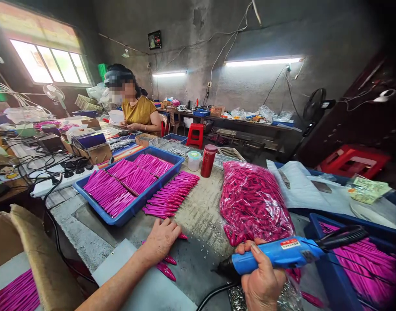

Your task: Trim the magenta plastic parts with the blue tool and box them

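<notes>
My right hand [264, 276] is wrapped round a blue corded power tool [278, 255], which looks like an electric screwdriver. Its black nose points left, down at the table. My left hand [163, 239] is closed over a slim magenta piece [183, 236], whose pointed end shows past my fingers; my fingertips are partly hidden. Just below it lie more loose magenta pieces [166, 271]. Tiny shiny metal bits [207, 246] are scattered between my hands. Beyond my left hand is a row of magenta pieces [172, 194], laid side by side.
A blue tray [118, 221] of magenta pieces stands back left. A clear bag [254, 203] of magenta parts sits behind the tool, near a red cup [209, 162] and a white tub [194, 160]. Another blue tray [324, 263] is at right. A co-worker [139, 110] sits across.
</notes>
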A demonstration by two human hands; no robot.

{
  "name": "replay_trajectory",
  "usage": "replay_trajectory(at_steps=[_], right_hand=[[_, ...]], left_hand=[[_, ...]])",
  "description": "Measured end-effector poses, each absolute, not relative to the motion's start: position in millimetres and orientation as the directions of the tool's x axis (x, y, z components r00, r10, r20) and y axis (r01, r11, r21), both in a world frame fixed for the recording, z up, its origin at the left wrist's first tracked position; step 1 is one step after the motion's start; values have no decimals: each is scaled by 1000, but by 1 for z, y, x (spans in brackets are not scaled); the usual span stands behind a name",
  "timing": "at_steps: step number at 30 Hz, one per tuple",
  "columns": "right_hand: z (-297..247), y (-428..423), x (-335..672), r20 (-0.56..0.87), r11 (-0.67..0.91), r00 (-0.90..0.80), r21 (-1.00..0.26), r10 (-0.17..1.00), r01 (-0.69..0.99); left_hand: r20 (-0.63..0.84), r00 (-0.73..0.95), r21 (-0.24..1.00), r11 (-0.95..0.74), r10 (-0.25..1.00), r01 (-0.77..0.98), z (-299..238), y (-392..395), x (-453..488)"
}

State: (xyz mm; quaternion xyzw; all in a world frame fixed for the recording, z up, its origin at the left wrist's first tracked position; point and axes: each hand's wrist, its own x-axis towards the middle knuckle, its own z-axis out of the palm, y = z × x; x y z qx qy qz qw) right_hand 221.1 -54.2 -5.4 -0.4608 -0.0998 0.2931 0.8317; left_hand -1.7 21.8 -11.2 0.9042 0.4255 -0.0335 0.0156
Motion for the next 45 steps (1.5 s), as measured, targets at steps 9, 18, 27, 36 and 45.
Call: replay_trajectory(at_steps=[9, 18, 27, 36, 45], right_hand=[[-4, -54, 220, -85, 411, 810, -829, 580, -380], [-3, -53, 221, -41, 420, 808, -838, 588, -349], [-2, -54, 221, -80, 402, 796, -830, 600, -387], [-5, -54, 221, -63, 402, 804, -841, 591, -361], [-2, -55, 220, -72, 414, 802, -828, 593, -380]], left_hand=[[-111, 595, 165, -576, 796, 801, -12, 24, -1], [-102, 600, 210, -573, 793, 792, -13, 27, -4], [-107, 565, 179, -543, 818, 820, -12, 22, 8], [-97, 574, 110, -565, 813, 818, -11, 20, 22], [-128, 663, 1, -668, 738, 744, -3, 17, 39]])
